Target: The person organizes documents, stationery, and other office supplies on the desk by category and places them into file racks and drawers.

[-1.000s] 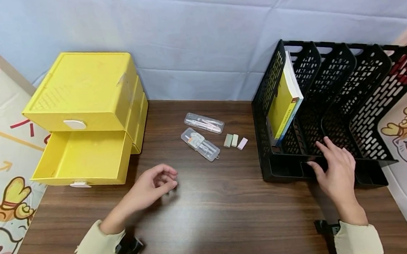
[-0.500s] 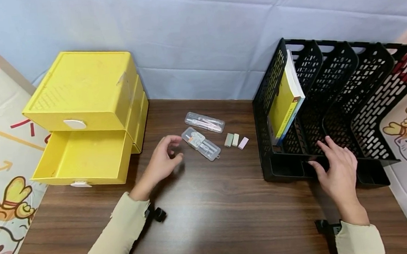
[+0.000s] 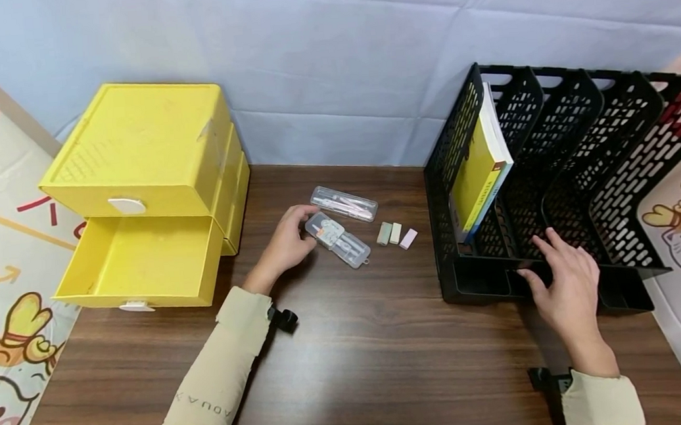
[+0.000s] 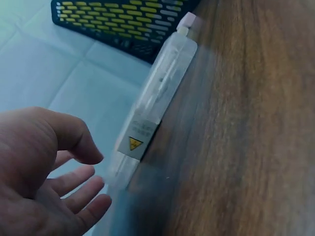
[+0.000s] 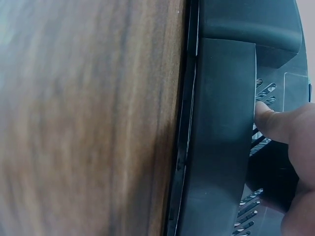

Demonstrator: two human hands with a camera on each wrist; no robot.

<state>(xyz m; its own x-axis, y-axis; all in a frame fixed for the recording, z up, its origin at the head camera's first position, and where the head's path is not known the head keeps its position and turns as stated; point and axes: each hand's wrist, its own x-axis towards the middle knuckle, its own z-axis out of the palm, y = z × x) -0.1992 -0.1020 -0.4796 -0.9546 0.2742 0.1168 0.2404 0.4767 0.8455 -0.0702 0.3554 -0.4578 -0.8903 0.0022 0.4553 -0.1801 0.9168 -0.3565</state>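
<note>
My left hand is at the left end of a clear plastic case with a paper label and slim tools inside. In the left wrist view a small gap shows between the loosely bent fingers and the case. A second clear case with pinkish tools lies just behind it. Over the front trough of a black mesh file rack rests my right hand. Its thumb touches the trough's edge in the right wrist view; the other fingers there are partly hidden.
Three small blocks like erasers, green, cream and pink, lie right of the cases. A yellow drawer unit stands left, with one drawer pulled out. A yellow book stands in the rack's leftmost slot.
My left hand has moved forward and right across the table, from near the pulled-out drawer to the labelled case. My right hand has stayed on the rack.
</note>
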